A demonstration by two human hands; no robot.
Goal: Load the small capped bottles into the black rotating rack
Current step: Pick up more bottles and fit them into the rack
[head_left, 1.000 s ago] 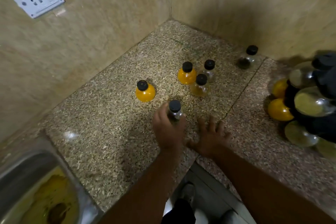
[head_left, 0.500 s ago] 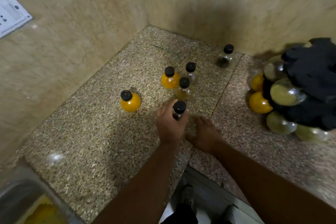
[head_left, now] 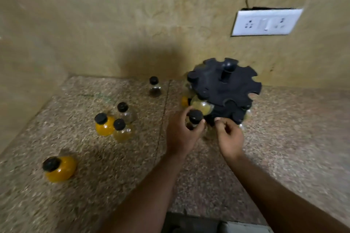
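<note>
The black rotating rack (head_left: 225, 89) stands on the speckled counter (head_left: 106, 166) by the back wall, with several bottles hanging in its notches. My left hand (head_left: 181, 134) grips a small clear bottle with a black cap (head_left: 195, 117) right in front of the rack's lower tier. My right hand (head_left: 230, 137) has its fingers curled, fingertips touching the rack's lower edge. Loose bottles stand to the left: an orange one (head_left: 103, 125), a yellow one (head_left: 121, 130), a clear one (head_left: 126, 112), a clear one further back (head_left: 154, 86), and an orange one (head_left: 58, 168) near the front left.
A white socket plate (head_left: 266, 22) is on the wall above and right of the rack, with a wire running up from it. Walls meet in a corner at the far left. The counter's front edge lies below my forearms.
My left hand has lifted the clear bottle off the counter and carried it right to the rack. My right hand left the counter and reached the rack's edge. The view swung right.
</note>
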